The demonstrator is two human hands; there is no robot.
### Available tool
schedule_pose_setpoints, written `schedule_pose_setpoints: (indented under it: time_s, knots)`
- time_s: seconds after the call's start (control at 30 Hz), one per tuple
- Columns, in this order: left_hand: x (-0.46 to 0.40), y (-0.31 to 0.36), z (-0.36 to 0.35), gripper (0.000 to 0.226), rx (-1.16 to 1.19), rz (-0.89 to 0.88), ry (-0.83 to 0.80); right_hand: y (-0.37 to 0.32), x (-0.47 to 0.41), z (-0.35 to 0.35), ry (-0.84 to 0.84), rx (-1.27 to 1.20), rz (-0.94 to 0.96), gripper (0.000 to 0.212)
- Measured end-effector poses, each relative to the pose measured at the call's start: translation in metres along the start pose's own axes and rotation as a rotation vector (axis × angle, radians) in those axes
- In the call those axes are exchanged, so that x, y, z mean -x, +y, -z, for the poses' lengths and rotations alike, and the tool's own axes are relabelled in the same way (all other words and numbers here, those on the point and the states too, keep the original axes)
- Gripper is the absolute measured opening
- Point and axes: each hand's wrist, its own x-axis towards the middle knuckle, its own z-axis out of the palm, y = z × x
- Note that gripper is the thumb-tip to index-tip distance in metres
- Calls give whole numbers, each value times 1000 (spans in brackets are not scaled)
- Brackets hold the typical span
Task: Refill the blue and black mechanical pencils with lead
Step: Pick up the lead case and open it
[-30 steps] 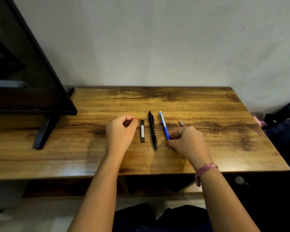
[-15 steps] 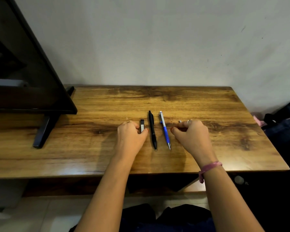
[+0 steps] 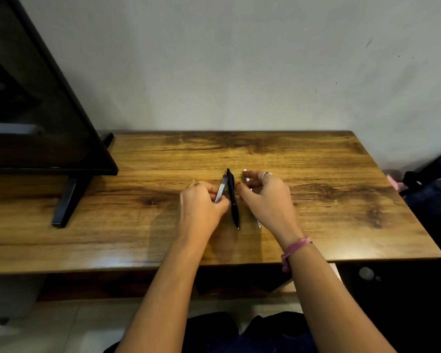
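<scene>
Now we cannot read the label on the small dark lead case [image 3: 220, 191] that our left hand [image 3: 201, 207] pinches. Beside it, the slim black mechanical pencil [image 3: 233, 200] lies on the brown wooden desk [image 3: 329, 200]. Our right hand [image 3: 267, 197] covers the blue mechanical pencil [image 3: 245, 175]; its grip we cannot tell. A black screen [image 3: 36, 110] stands far left, before a pale wall [image 3: 239, 59].

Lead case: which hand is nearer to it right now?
Left. The left hand holds the lead case in its fingers; the right hand is beyond the black pencil, over the blue one.
</scene>
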Motion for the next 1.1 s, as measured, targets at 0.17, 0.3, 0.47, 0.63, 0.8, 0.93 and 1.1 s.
schedule_pose_setpoints:
  time_s: [0.17,0.3,0.47,0.63,0.8,0.93,1.1]
  knots:
    - [4,7,9,19,123,-260,48,-14,1,2,-9,-597,-119,22]
    - [6,7,12,13,122,-362,113,-18,2,6,23,-760,-110,11]
    - [7,7,15,13,113,-404,175,-18,3,9,-38,-826,-72,18]
    - [8,6,18,17,103,-427,175,-19,1,8,-54,-845,-37,10]
    - [9,8,19,19,113,-412,163,-21,2,7,-27,-831,-26,8]
    - [9,9,21,20,83,-410,178,-26,5,8,-11,-848,-58,8]
    - [6,0,30,20,30,-359,220,-24,-1,27,104,-837,-83,6]
